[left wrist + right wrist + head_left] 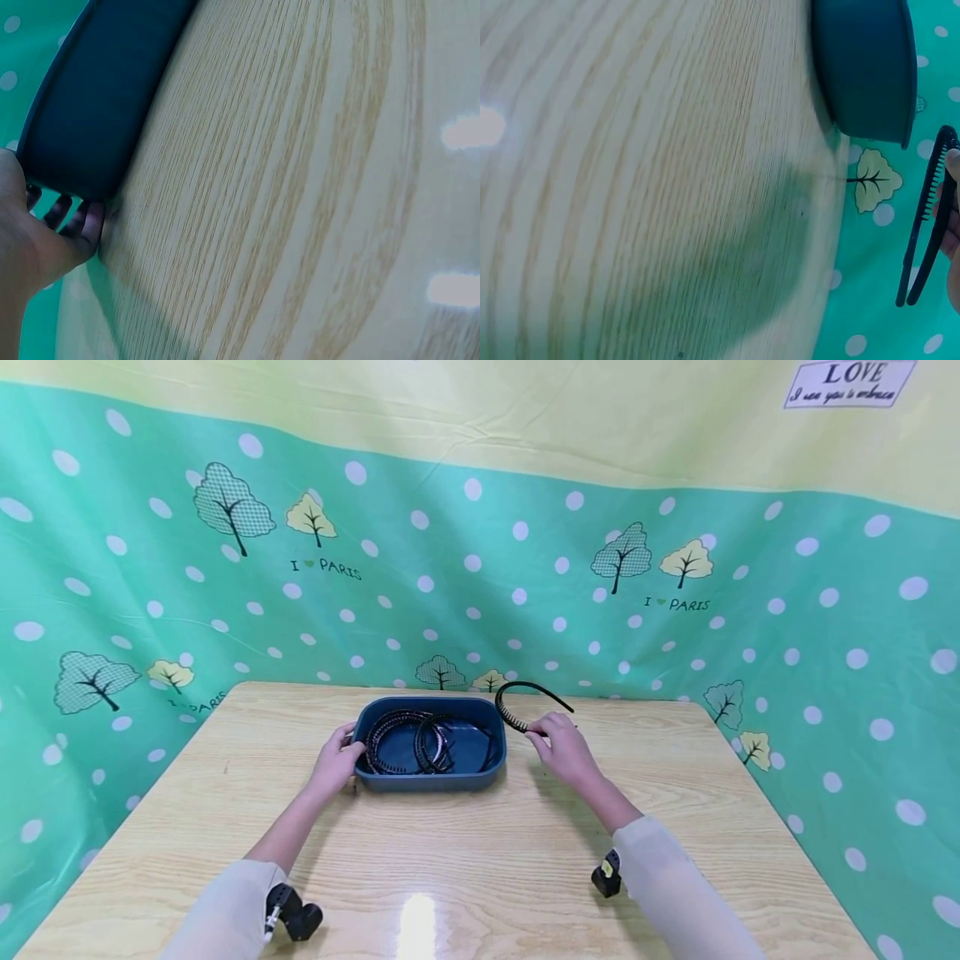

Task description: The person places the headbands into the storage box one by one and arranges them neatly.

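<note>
A dark blue rectangular plastic bin [427,783] stands towards the far side of the table. My left hand [335,760] grips its left end, thumb over the rim and fingers against the outside. In the left wrist view, the curled fingers [91,221] reach under that end wall. Several dark headbands [420,745] lie overlapping inside, mostly in the left half. Just right of the bin, my right hand [564,750] pinches a black toothed headband [500,703], raised above the table with its curve towards the bin. Comb-like teeth line its inner side in the right wrist view.
The bin and hands are over a light wood-grain table [465,868]. A green and yellow curtain [517,577] with white dots and printed trees hangs right behind the table and along its sides. Black wrist cameras [302,920] sit on both sleeves.
</note>
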Motion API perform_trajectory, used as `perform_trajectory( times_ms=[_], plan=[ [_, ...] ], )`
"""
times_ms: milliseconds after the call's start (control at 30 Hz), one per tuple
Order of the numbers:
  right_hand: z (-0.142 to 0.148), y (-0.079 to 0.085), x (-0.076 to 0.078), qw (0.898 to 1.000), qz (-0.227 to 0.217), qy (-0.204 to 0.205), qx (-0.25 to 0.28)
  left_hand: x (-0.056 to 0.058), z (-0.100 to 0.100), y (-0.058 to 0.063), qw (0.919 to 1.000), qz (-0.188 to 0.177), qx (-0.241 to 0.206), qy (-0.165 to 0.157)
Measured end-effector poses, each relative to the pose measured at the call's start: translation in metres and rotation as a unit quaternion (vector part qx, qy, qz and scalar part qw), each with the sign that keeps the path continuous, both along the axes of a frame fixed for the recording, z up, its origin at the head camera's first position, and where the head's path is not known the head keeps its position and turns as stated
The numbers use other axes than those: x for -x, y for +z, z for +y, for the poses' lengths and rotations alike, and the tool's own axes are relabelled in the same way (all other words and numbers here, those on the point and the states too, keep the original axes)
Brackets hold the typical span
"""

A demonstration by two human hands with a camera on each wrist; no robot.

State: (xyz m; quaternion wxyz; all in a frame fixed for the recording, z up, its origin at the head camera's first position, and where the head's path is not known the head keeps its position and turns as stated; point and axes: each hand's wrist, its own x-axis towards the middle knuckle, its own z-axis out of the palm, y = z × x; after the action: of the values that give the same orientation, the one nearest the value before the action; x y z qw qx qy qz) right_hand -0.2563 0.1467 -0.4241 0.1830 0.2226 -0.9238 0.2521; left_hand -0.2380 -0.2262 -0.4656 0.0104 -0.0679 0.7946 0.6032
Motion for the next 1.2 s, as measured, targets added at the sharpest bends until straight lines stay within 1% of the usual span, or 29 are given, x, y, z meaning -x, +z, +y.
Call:
perform_trajectory(
  times_ms=[400, 667, 967, 1200],
  plan=[
    [-0.008, 0.002, 0.000, 1.000, 0.015, 0.016, 0.006, 0.001, 0.000, -0.002, 1.0000, 0.003, 0.008, 0.002],
    [-0.016, 0.008, -0.004, 1.000, 0.018, 0.024, 0.005, -0.001, 0.001, 0.000, 1.0000, 0.001, 0.005, 0.000],
    [-0.023, 0.004, -0.004, 0.999, 0.023, 0.035, 0.008, 0.000, 0.001, -0.001, 0.9999, 0.002, 0.010, 0.001],
    [-0.031, 0.005, -0.005, 0.998, 0.033, 0.052, 0.013, -0.001, 0.000, -0.001, 0.9999, 0.004, 0.013, 0.000]
  ],
)
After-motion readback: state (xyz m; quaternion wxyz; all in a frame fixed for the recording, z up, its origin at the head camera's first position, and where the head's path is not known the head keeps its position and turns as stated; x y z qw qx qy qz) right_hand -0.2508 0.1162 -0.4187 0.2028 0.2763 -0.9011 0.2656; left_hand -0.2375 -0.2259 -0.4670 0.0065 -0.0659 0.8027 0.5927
